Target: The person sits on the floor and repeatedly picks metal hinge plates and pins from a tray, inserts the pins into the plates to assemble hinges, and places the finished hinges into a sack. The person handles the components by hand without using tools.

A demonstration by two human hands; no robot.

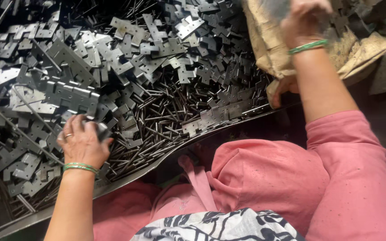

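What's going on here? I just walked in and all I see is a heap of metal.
A person in pink sits at a tray heaped with grey hinge plates and thin metal pins. The left hand grips a small metal piece in the pile. The right hand is raised over a brown sack, blurred.

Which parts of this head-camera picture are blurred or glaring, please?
In the head view, the right hand is smeared by motion blur over the brown sack; the left hand on a metal piece is sharper; glare whitens the flat hinge plates; the left edge falls into shadow.
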